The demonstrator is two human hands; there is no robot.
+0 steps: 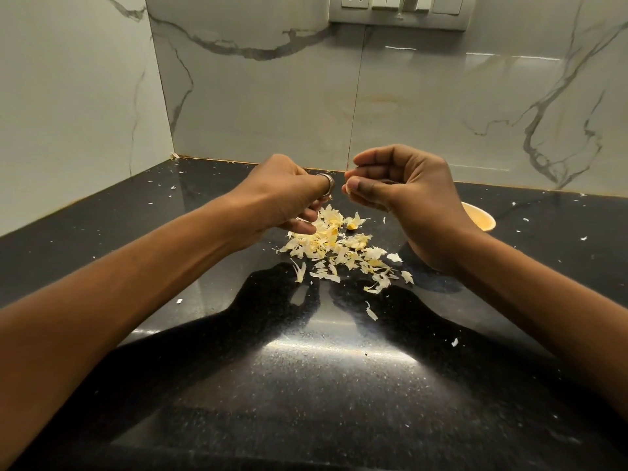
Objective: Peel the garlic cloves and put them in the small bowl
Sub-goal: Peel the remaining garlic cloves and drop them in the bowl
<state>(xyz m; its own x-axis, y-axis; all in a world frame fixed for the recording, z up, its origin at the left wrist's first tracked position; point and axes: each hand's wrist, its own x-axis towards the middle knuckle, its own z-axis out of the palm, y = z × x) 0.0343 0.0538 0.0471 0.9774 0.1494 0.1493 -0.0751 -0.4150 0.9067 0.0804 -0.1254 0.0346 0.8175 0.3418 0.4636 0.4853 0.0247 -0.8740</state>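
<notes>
My right hand (397, 188) is raised above the black counter with its fingers curled. Its thumb and forefinger pinch a small pale garlic clove (346, 189), of which only a tip shows. My left hand (289, 195), with a ring on one finger, points down at the far left edge of a heap of garlic peels (339, 249). Its thumb and curled fingers pinch a pale sliver of peel (299, 219). The small cream bowl (481, 219) stands to the right, mostly hidden behind my right wrist; its contents cannot be seen.
Small peel flakes (371, 312) are scattered over the black counter (306, 368). Marble-patterned walls close off the back and the left side, meeting in a corner at the far left. A switch and socket panel (397, 8) is on the back wall.
</notes>
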